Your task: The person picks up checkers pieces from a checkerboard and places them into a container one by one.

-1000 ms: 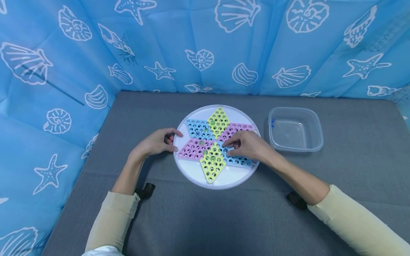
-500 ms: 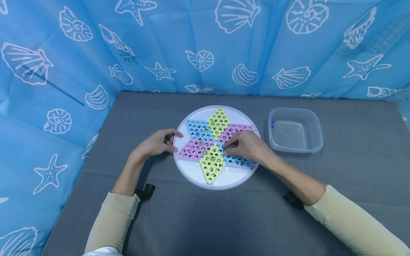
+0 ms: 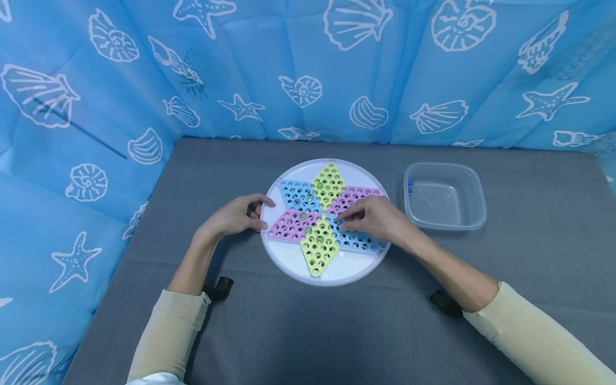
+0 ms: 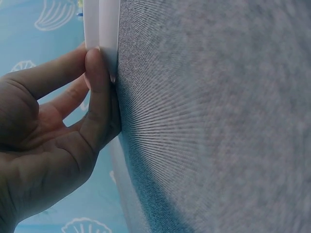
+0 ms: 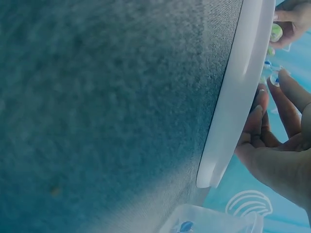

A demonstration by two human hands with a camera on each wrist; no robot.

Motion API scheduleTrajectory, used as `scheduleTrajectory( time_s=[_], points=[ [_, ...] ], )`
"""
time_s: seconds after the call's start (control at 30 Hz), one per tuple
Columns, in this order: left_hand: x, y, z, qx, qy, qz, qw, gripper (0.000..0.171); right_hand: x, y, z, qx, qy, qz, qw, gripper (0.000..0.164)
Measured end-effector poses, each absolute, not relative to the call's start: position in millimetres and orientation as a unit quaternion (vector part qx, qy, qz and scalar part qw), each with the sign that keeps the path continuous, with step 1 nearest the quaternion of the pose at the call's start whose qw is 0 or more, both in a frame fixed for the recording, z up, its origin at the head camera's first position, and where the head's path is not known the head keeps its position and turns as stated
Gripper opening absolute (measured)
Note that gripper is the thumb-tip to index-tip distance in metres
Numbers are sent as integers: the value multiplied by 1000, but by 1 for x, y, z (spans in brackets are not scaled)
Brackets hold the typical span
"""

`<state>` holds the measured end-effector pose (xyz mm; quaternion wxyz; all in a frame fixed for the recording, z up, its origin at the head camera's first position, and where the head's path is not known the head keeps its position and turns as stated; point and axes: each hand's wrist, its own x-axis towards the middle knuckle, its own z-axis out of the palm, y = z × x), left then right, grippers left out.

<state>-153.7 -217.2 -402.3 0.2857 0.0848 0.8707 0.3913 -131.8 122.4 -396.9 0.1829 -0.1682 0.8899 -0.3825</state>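
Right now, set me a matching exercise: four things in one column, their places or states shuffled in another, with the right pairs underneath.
Column one
1. Left grip
2. Right grip
3. Clear tub
4. Curtain

Column two
A. Pinching a marble over a blue section
B. Blue, printed with white sea shapes
C. Right of the game board, with blue marbles inside
D. Holding the board's white edge

Pairs: 1-D, 2-A, 3-C, 4-B

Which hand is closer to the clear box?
Right: the right hand is over the side of the round board nearest the clear box; the left hand holds the board's opposite edge.
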Motion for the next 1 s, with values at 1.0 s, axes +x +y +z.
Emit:
scheduleTrajectory(
  time_s=[1.0],
  points=[
    [-154,-216,-403,75,870,393,288,42,-131,147,-365,-154,874,-434,155,25]
  ],
)
